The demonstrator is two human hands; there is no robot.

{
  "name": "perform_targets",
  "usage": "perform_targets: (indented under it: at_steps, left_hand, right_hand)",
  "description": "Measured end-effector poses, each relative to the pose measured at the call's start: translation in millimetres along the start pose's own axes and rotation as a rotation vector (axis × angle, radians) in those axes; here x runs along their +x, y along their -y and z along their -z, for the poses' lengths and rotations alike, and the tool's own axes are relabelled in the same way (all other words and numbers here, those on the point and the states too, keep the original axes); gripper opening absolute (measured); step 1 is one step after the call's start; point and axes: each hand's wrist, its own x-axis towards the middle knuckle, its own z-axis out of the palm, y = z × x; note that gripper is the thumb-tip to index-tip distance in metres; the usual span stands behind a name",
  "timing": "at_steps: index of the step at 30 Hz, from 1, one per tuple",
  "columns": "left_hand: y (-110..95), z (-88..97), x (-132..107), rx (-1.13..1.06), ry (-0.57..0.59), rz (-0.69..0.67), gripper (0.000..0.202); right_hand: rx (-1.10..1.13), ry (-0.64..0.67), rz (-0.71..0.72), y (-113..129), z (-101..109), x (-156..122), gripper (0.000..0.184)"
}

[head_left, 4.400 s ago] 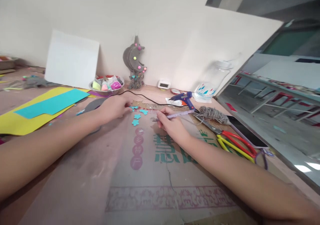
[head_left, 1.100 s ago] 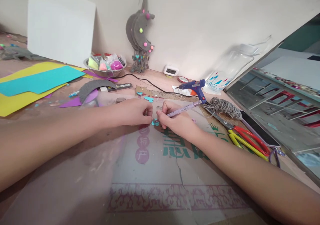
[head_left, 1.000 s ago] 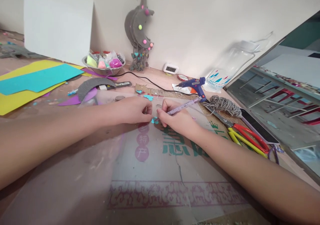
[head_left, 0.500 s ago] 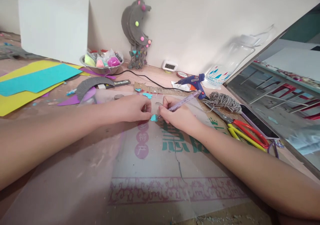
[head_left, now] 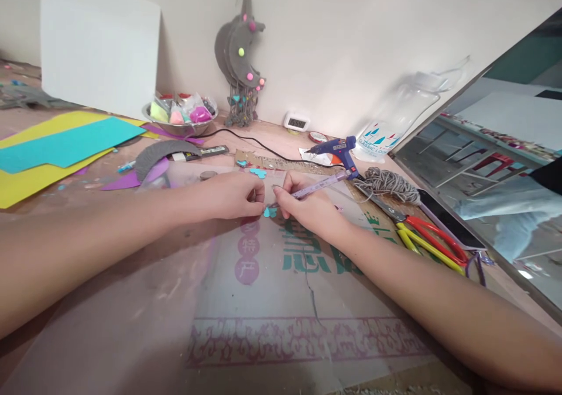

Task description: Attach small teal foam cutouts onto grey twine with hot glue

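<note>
My left hand (head_left: 232,195) and my right hand (head_left: 307,205) meet at the middle of a flattened cardboard sheet (head_left: 290,301). Between their fingertips lies a small teal heart cutout (head_left: 269,212), pinched by the left fingers. The right hand grips a pale purple pen (head_left: 318,186) whose tip points down at the cutout. More teal heart cutouts (head_left: 258,172) lie just behind the hands.
A blue glue gun (head_left: 336,149), grey twine (head_left: 389,182), red and yellow scissors (head_left: 428,244) and a phone (head_left: 443,219) lie to the right. To the left are teal and yellow sheets (head_left: 61,146), a grey crescent (head_left: 160,152) and a metal bowl (head_left: 178,127). A grey moon craft (head_left: 239,50) leans on the wall.
Since the oldest frame both hands drew together over one teal cutout near the sheet's middle. Over the last second they have barely shifted.
</note>
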Motion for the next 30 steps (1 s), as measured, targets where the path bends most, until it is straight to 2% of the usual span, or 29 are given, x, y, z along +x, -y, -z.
perform_targets:
  at_steps: [10,20,30]
  left_hand:
    - [-2.6,1.0,-2.7,-0.053,-0.017,-0.028,0.015]
    - [-6.0,4.8,-5.2,-0.035,-0.012,-0.021,0.017]
    - [-3.8,1.5,-3.2,-0.016,-0.026,-0.039,0.014]
  right_hand:
    - [0.037,0.021,-0.026,1.2,0.6,-0.7,0.022]
    - [-0.113,-0.074,0.018,-2.8,0.4,3.5,0.023]
    - [-0.148,-0.075,-0.014,9.0,2.7,-0.9,0.019]
